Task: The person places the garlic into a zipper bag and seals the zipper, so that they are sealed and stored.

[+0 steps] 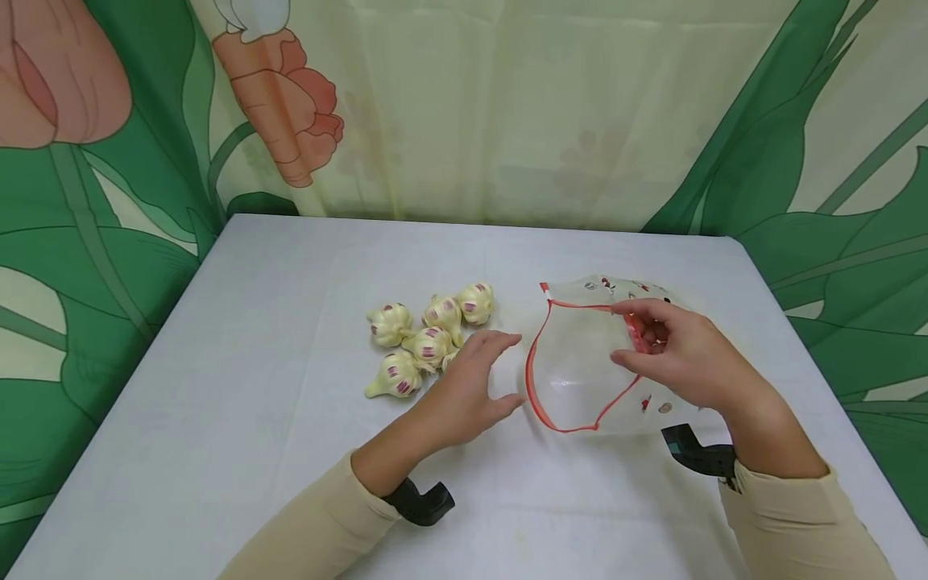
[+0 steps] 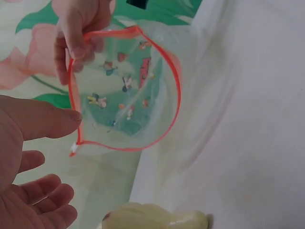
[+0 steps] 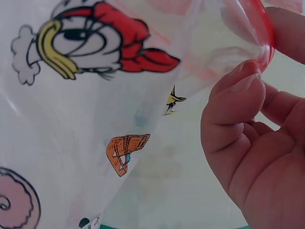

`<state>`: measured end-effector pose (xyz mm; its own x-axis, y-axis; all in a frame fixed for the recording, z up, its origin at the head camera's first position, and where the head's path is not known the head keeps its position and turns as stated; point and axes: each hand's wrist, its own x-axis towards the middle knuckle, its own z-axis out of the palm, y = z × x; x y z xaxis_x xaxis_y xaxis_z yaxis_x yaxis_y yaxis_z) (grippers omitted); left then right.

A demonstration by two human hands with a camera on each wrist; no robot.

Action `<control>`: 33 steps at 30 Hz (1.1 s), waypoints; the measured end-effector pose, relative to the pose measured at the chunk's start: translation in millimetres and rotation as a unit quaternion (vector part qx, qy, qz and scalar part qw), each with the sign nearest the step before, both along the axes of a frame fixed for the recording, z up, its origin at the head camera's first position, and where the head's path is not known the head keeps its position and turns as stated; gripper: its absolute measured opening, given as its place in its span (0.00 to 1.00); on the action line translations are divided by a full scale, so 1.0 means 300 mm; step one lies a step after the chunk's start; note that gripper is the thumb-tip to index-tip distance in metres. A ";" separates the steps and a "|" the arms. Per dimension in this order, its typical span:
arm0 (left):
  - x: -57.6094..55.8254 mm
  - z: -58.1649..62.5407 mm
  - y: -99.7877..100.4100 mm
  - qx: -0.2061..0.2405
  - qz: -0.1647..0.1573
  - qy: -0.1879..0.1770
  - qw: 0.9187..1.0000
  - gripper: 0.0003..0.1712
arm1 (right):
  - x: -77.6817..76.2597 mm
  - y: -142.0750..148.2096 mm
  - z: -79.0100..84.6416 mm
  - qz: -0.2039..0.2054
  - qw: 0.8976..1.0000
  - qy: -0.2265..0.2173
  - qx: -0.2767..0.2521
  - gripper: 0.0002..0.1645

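Note:
A clear plastic zip bag (image 1: 573, 362) with a red rim and cartoon prints lies on its side, its mouth spread wide towards the left. My right hand (image 1: 685, 354) pinches the red rim between curled fingers, also visible in the right wrist view. Just left of the mouth, my left hand (image 1: 471, 395) is held with thumb and fingers apart and nothing between them. Its thumb comes close to the rim in the left wrist view; whether they touch I cannot tell. Several garlic bulbs (image 1: 397, 374) sit in a cluster beyond the left hand, which partly hides one.
A white cloth covers the table (image 1: 217, 451). Behind it hangs a curtain (image 1: 464, 113) printed with large leaves and flowers. A black wrist mount (image 1: 424, 503) juts from the left wrist, and another black mount (image 1: 696, 453) from the right.

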<state>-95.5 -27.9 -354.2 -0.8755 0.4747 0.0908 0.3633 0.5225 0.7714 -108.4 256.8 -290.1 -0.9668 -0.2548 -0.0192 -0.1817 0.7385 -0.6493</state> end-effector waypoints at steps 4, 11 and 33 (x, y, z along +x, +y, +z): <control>-0.009 0.001 -0.050 -0.015 0.033 0.005 0.999 0.42 | -0.003 -0.004 -0.004 0.003 1.000 0.002 -0.005 0.35; -0.022 -0.040 -0.103 -0.024 0.050 0.040 0.998 0.37 | -0.002 -0.009 -0.002 0.007 1.000 0.009 -0.009 0.33; -0.015 -0.105 -0.112 -0.096 -0.004 0.038 0.995 0.27 | -0.005 -0.014 -0.015 0.006 1.000 0.008 -0.008 0.35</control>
<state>-99.9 -61.6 -385.5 -0.8661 0.4959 0.0626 0.4204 0.6550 0.6279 -109.9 252.6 -294.7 -0.9639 -0.2664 0.0008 -0.2010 0.7253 -0.6584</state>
